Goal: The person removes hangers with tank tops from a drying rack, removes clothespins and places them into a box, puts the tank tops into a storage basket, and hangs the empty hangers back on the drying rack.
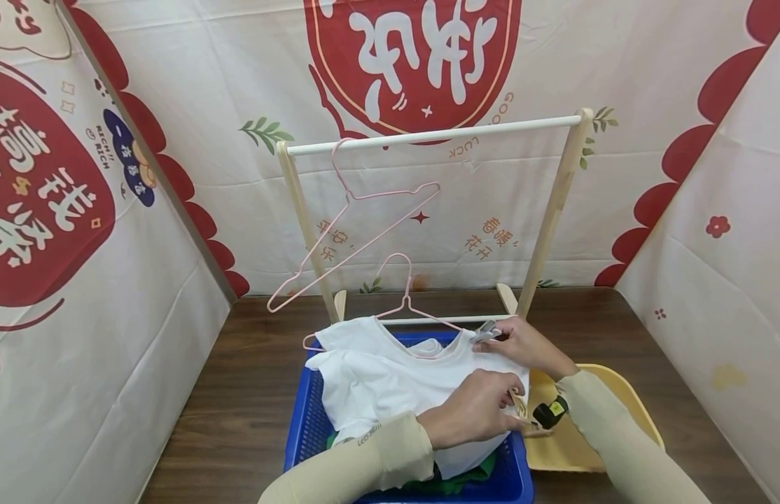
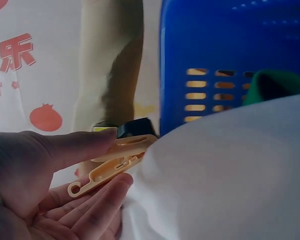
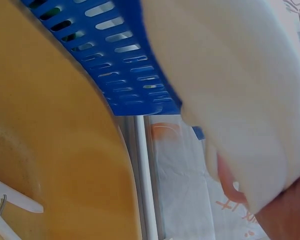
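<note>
A white T-shirt [image 1: 390, 378] lies over the blue basket [image 1: 304, 413], with a pink hanger [image 1: 407, 297] in its neck. My left hand [image 1: 475, 409] pinches a pale yellow clothespin [image 2: 107, 170] between thumb and fingers, close to the shirt's fabric in the left wrist view. At the shirt's shoulder on the right, my right hand [image 1: 528, 346] grips the cloth beside a grey clothespin [image 1: 486, 333]. In the right wrist view, the shirt [image 3: 235, 90] hides most of that hand's fingers.
A second pink hanger [image 1: 349, 196] hangs from the white bar [image 1: 440, 134] of a wooden rack behind the basket. To the right stands a yellow tray [image 1: 623, 392]; a white clothespin [image 3: 15, 200] lies in it. Green cloth [image 1: 456, 483] shows inside the basket.
</note>
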